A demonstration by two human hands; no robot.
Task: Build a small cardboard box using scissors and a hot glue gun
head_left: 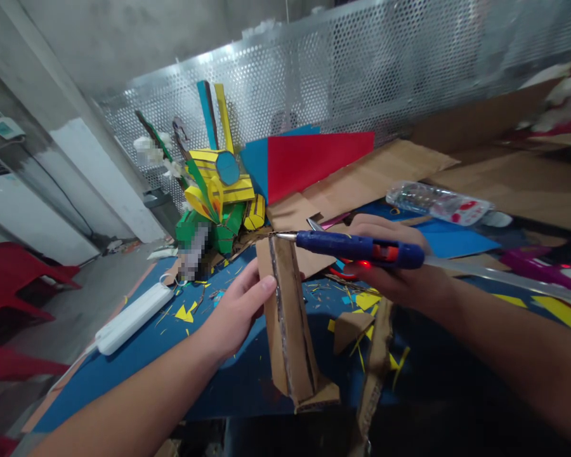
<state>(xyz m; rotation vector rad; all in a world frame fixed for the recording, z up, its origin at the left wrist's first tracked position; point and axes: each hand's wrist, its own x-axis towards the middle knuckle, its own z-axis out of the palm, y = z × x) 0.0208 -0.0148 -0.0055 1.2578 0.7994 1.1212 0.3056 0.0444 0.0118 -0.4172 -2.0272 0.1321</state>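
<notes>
While the tall brown corrugated cardboard piece is pinched upright at frame centre by the left hand, the blue hot-glue gun, lamp lit, is clasped in the right hand, nozzle at the top edge. Gluing judged in hand; steady support and trigger pressure are called for.

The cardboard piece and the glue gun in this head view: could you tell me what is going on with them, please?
A person's left hand steadies an upright cardboard piece by its edge, with the fingers pressed against it. The right hand holds a blue glue gun, whose metal nozzle sits at the piece's top end, and a red light shows on the gun. Yellow paper scraps litter the blue table. A white power strip lies to the left and a colourful cardboard model stands behind.
</notes>
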